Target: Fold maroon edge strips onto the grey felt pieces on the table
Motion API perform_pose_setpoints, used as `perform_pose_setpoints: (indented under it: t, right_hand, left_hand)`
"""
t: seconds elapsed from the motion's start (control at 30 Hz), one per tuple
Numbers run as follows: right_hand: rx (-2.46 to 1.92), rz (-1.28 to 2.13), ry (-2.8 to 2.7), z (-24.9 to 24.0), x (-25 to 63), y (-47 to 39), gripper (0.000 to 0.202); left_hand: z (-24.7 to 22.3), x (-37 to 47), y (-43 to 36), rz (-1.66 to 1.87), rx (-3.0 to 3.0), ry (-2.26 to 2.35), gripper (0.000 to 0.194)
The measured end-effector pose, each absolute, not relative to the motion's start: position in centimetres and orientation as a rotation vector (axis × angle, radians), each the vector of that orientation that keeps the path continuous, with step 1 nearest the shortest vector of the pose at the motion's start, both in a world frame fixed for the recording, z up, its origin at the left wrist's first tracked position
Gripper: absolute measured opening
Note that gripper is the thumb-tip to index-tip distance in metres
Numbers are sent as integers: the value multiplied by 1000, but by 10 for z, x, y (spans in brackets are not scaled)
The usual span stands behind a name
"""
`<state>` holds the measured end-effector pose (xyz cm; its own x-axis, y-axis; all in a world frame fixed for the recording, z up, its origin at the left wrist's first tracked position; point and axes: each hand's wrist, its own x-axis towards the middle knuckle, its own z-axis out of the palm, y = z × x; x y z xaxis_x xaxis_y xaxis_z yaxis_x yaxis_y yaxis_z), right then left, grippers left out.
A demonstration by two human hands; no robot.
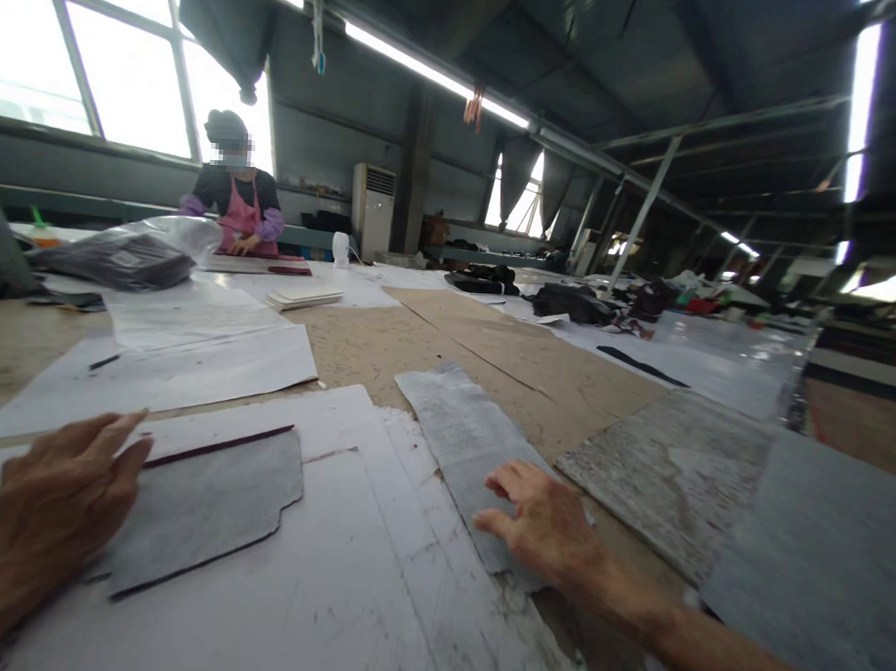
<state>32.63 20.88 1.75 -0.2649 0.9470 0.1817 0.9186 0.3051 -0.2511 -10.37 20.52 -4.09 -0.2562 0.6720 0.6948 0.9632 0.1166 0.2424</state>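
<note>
In the head view a flat grey panel (pixel 214 499) with dark edges and a notched right side lies on white sheets. A thin dark red strip (pixel 221 446) runs along its far edge. My left hand (pixel 71 501) rests at the panel's left end, fingers stretched out, thumb tip near the strip's end. To the right, a long grey strip of fabric-like material (pixel 462 426) lies at a slant. Over its near part is my right hand (pixel 539 521), fingers curved and apart from the thumb, with nothing visible between them. Whether its fingertips touch the strip I cannot tell.
Grey sheets (pixel 819 555) and a mottled board (pixel 673 468) lie at right. Brown board (pixel 448 336) covers the middle. A plastic-wrapped dark stack (pixel 122 253) sits far left. Across the table a person in a pink apron (pixel 240 209) works. Dark material (pixel 577 304) is heaped further back.
</note>
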Motion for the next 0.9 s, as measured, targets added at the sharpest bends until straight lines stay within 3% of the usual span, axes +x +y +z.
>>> perform_pose_setpoints:
  t: [0.1, 0.23, 0.4, 0.53, 0.9]
  right_hand:
    - [-1747, 222, -2231, 12, 350, 207, 14]
    - [-1644, 290, -2281, 2, 354, 218, 9]
    - [-1469, 275, -2409, -9, 353, 224, 12]
    - [-1417, 297, -2390, -12, 358, 227, 14]
    - [-1353, 403, -2144, -3, 378, 238, 27]
  left_hand:
    - [-34, -91, 201, -885, -1531, -1925, 35]
    - [-23, -43, 196, -1083, -1676, -1973, 28]
    - [-24, 66, 180, -1176, -2389, -1774, 19]
    - [-20, 138, 174, -997, -2869, -1542, 26]
    - [-22, 179, 207, -679, -2662, -1613, 22]
